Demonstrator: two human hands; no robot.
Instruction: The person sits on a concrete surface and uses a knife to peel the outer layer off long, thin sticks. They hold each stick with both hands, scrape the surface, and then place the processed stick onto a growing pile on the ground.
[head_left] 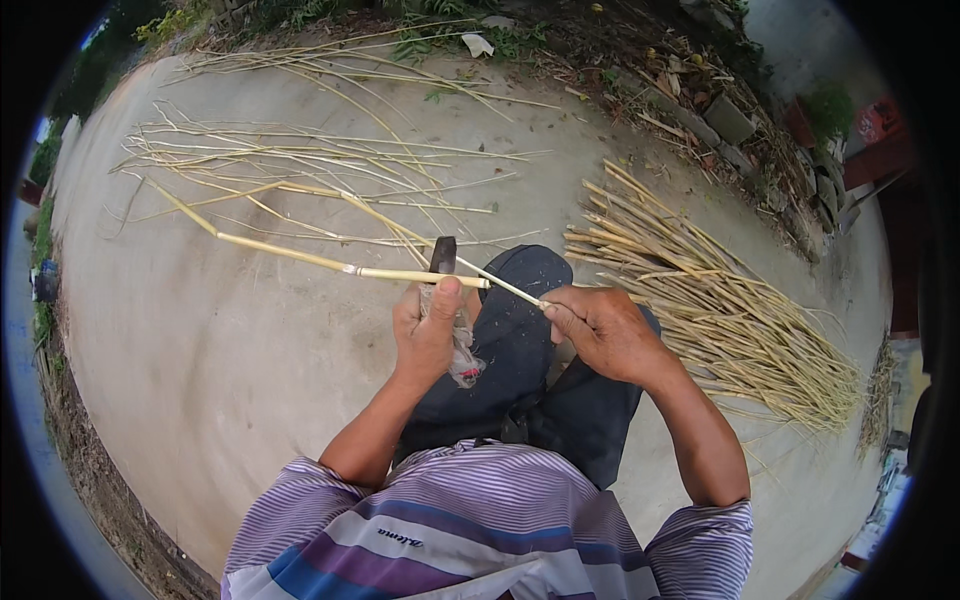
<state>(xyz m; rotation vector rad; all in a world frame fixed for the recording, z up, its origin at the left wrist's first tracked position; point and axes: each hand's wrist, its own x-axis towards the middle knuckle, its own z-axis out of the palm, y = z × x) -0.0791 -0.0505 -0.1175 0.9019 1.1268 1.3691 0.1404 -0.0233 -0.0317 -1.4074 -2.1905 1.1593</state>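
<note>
My left hand [425, 335] is closed around a knife whose dark blade [443, 256] points up, away from me. Clear crumpled plastic [463, 352] hangs about its handle. Under the left thumb lies a jointed yellow stalk [285, 250], which runs off to the far left with its cut end toward my right hand. My right hand [610, 330] pinches the near end of a thinner pale stalk [512, 288]. That stalk slants up and left past the blade; how it meets the blade is hidden. Both hands are over my dark-trousered knees [520, 330].
A large pile of cut yellow stalks [730, 320] lies on the concrete ground [200, 370] to my right. Thin, long stalks [300, 150] are scattered ahead on the left, with another loose bunch [350, 65] farther off. Bricks and dry litter [730, 120] line the far right edge.
</note>
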